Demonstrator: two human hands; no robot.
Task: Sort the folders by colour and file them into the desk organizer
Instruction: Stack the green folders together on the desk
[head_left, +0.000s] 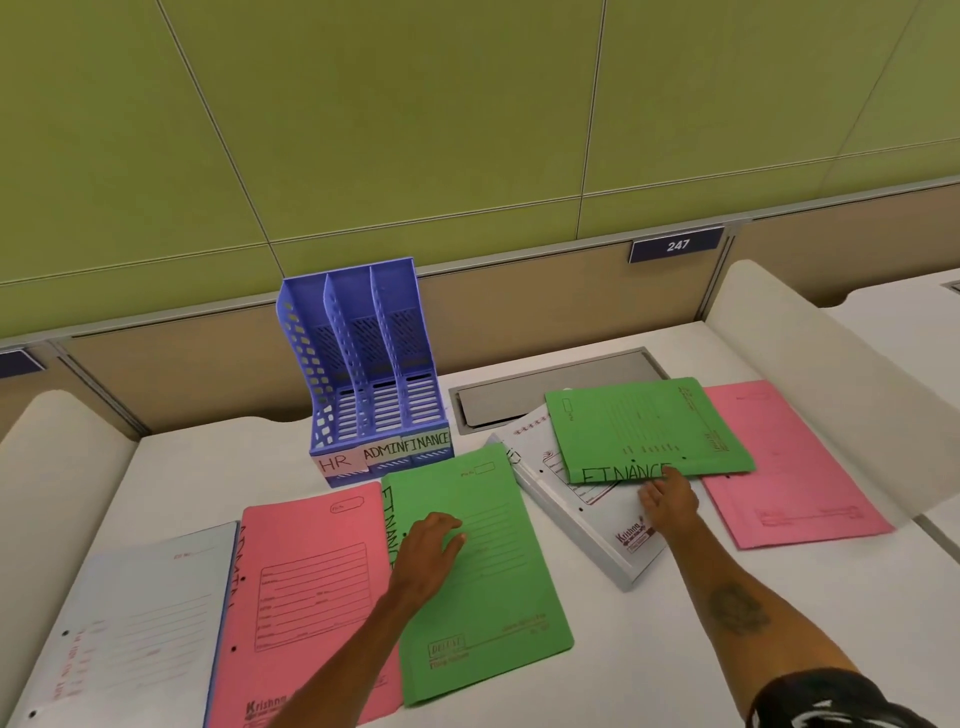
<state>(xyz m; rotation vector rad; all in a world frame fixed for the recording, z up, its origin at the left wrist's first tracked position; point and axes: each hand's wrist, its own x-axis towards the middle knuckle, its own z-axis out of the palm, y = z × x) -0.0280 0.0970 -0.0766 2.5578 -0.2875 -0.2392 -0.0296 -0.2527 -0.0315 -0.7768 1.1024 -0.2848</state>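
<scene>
Folders (493, 623) litter white desk (623, 649), green wall (415, 130).

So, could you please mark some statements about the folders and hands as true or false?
1. The organizer holds no folders. True.
2. The left hand rests on a pink folder. False: it rests on the near green folder.
3. The far green folder partly overlaps a white folder. True.
4. The right hand holds the far green folder's near edge. True.
5. The organizer's right slot is labelled HR. False: it reads FINANCE.
</scene>
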